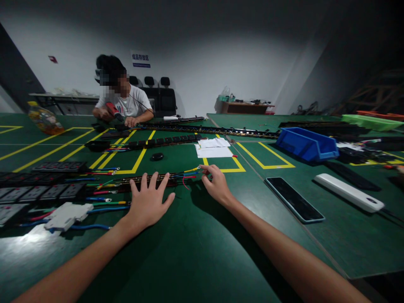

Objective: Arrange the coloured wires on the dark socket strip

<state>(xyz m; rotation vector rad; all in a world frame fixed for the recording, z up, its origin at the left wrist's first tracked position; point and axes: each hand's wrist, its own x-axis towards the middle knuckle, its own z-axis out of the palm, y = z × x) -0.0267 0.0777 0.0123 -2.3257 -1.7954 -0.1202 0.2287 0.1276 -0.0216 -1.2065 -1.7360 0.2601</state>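
Note:
My left hand (148,204) lies palm down with its fingers spread over a long dark strip with copper-coloured bars (123,181). From the strip's right end come coloured wires, among them a yellow-green wire (191,170) tipped with a metal ring terminal. My right hand (216,184) pinches that wire at its terminal between thumb and forefinger. A thin red wire (185,182) curls below it. Left of my left hand lie several black socket strips (50,192) with coloured, lug-ended wires, and a white plastic block (67,215) with blue wires.
Across the green table (195,252) a person (126,101) holds a red power tool (114,111). A phone (293,198), a white bar-shaped device (349,192) and a blue bin (306,144) are on the right. Paper sheets (214,150) and a long strip (221,130) lie ahead.

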